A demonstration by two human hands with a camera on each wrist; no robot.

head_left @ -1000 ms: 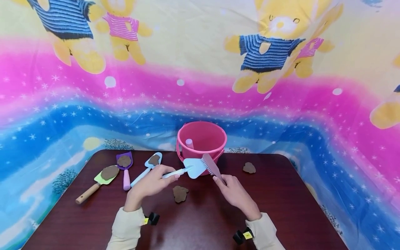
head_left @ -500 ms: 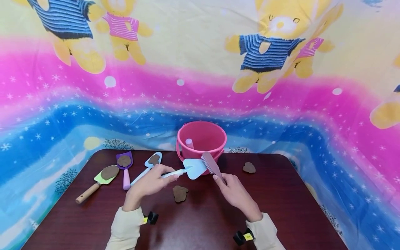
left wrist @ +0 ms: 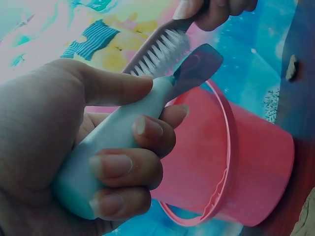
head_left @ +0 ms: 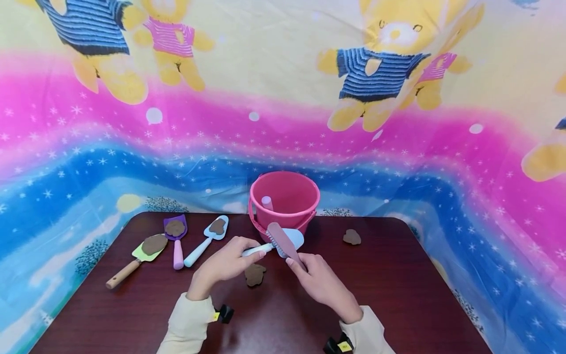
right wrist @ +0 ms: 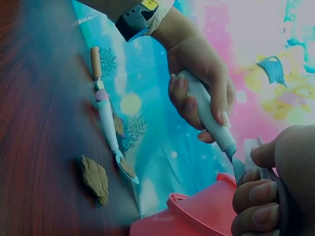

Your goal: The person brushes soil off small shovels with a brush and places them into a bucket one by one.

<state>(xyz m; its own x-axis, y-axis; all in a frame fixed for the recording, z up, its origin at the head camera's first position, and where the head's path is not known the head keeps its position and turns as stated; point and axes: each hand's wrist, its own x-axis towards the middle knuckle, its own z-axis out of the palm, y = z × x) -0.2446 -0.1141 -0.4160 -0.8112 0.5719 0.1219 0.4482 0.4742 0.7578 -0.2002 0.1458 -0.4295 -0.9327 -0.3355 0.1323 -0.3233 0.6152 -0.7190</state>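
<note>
In the head view my left hand (head_left: pixel 225 260) grips a small light-blue trowel (head_left: pixel 296 237) by its handle, the blade pointing right. My right hand (head_left: pixel 322 282) holds a mauve brush (head_left: pixel 283 241) with white bristles. The brush lies across the trowel's blade near the neck and hides part of it. Seen from the left wrist, fingers wrap the pale handle (left wrist: pixel 113 128), and the bristles (left wrist: pixel 165 51) face the blade. A pink bucket (head_left: pixel 262 216) stands just behind both tools. Below the trowel a brown clay-like lump (head_left: pixel 254 276) lies on the dark table.
At the left lie a green trowel (head_left: pixel 125 274) with wooden handle, a purple shovel (head_left: pixel 178 253) and another light-blue trowel (head_left: pixel 197 252), each bearing a brown lump. A pink handle (head_left: pixel 267 202) leans inside the bucket. Another brown lump (head_left: pixel 352 237) sits at the right.
The brush has moved left along the trowel, from the blade's right side toward its neck. My left hand and the trowel have shifted slightly right.
</note>
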